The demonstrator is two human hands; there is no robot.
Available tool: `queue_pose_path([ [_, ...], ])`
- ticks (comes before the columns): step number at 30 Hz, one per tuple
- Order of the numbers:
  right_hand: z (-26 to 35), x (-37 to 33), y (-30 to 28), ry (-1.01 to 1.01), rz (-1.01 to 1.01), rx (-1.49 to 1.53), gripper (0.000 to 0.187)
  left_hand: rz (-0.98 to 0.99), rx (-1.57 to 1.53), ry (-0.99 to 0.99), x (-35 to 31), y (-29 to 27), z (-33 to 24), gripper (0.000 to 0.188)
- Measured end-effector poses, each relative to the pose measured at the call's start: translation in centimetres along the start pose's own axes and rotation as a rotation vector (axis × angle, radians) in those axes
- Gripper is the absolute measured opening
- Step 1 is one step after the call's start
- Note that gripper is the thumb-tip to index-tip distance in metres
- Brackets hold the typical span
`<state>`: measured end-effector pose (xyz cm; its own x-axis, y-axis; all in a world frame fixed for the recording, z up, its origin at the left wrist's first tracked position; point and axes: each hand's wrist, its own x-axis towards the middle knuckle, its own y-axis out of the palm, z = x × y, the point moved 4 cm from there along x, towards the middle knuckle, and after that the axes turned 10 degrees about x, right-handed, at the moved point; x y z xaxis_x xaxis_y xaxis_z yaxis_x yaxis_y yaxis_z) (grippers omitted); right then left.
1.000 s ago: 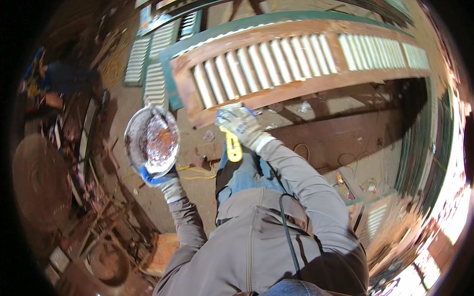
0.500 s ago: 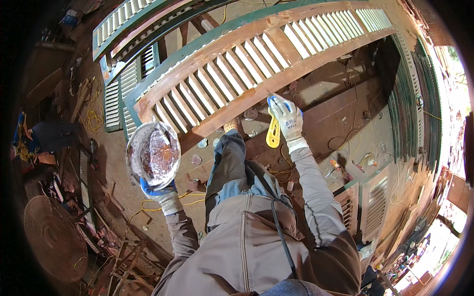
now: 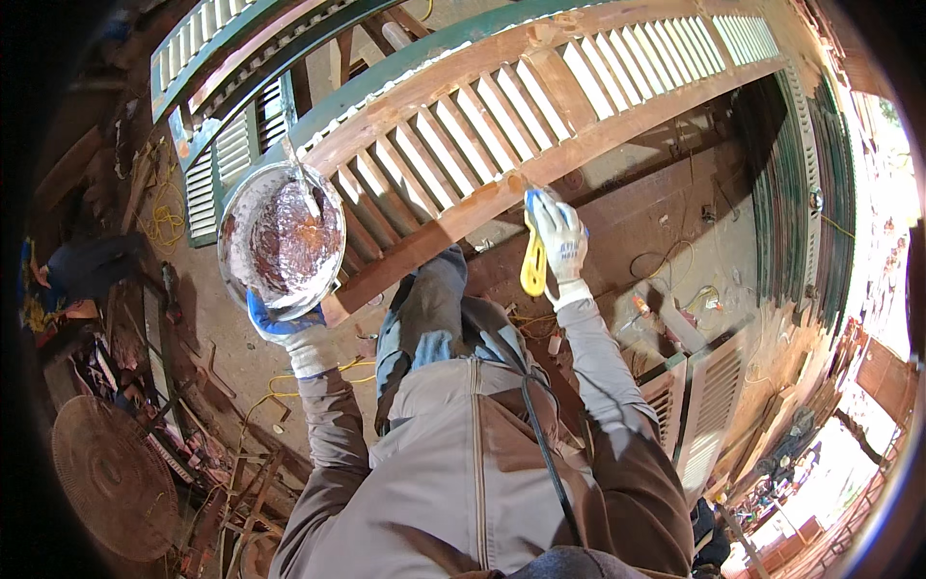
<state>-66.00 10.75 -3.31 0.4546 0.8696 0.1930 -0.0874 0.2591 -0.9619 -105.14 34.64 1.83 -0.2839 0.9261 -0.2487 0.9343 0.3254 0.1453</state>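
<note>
Filler work on a bare-wood louvered shutter [image 3: 540, 116] looks only partly done, judging by what shows. Right hand [image 3: 559, 241], in a white work glove, is wrapped shut round a yellow-handled putty knife [image 3: 533, 253]; handle hangs down below the fingers [image 3: 552, 214], blade end sits just past the fingertips and touches the shutter's lower rail, near a pale smear on the wood. Left hand [image 3: 289, 328], glove w/ blue palm, cups a round metal pan [image 3: 282, 239] from below, fingers curled closed on its near rim; pan is held up just beside the shutter's lower-left end. Inside, reddish-brown filler paste w/ whitish streaks covers most of the pan bottom, & a thin stirring stick [image 3: 301, 179] stands in it, tilted toward the far rim. So plenty of paste left, which suggests a good stretch of filling remains. Rail left of the knife looks plain raw wood w/ no clear patches; right of the fingers, can't tell if the slats & rail are filled, too small & bent by the lens. Shutter's far stile keeps green paint, so stripping isn't total either. Beyond the pan: more green shutters [image 3: 217, 164] leaning, untouched as far as seen. Below the right wrist, a pale shutter [image 3: 699, 400] lies on the floor, well apart from the knife.
</note>
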Motion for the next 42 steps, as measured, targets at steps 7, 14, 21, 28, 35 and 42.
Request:
queue_pose_path([
  [7,2.4,1.3,-0.5,-0.005,0.138,0.182,0.039,0.03,0.245,0.115,2.2,1.1,1.4,0.049],
  [14,0.8,0.5,-0.3,-0.004,0.158,0.097,0.041,0.018,-0.105,-0.2,3.9,3.4,3.5,0.044],
  [21,0.4,2.4,0.9,0.049,0.113,0.068,0.039,-0.05,-0.08,-0.099,5.4,2.4,5.7,0.033],
  [28,-1.5,2.4,0.0,0.033,0.109,0.035,0.042,-0.114,0.123,0.103,4.9,1.5,6.2,0.034],
  [35,-3.9,2.7,0.0,0.121,0.105,-0.004,0.046,-0.022,0.013,0.026,6.0,0.0,7.7,0.033],
  [42,-4.6,1.8,0.5,0.063,0.243,0.099,0.045,-0.129,0.026,0.009,5.8,-0.3,7.9,0.034],
])
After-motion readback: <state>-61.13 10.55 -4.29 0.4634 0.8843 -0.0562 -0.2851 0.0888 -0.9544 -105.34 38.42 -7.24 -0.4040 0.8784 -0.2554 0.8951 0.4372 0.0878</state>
